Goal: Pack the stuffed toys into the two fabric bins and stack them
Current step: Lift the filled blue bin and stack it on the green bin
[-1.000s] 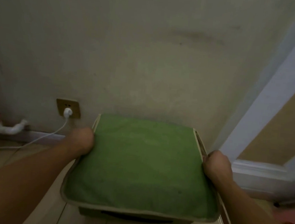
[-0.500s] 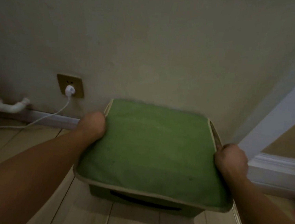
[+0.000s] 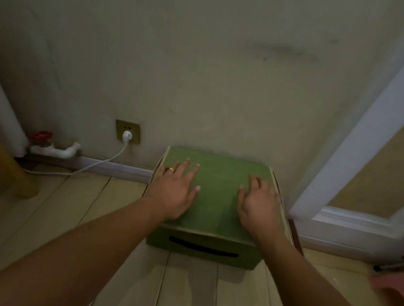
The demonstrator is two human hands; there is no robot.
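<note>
Pressing down on the flat lid of a green fabric bin (image 3: 217,193), the person has both hands spread across its top. The bin sits on the pale plank floor (image 3: 68,214), its far edge against the wall (image 3: 202,79), straight ahead of the person and a little to their right. The left hand (image 3: 174,189) lies palm down on the lid's left half, fingers straight and fanned, a ring on one of them. The right hand (image 3: 260,204) rests on the right half, fingers loosely bent with the tips touching the fabric; neither hand holds anything.

The bin looks about as wide as it is deep, so no long axis stands out. Its near face, with a dark slot handle (image 3: 203,247), is turned toward the person. Both hands sit equally near, one on each side of the lid's middle line, so whatever comes next favours neither arm.

No second bin and no stuffed toys are in view, and I cannot tell whether this bin already sits on another. To my eye this one is packed and closed and being settled in its place.

Left of the bin, a white plug (image 3: 127,136) sits in a wall socket (image 3: 127,131), and a white door frame (image 3: 357,147) rises just to the right.
</note>
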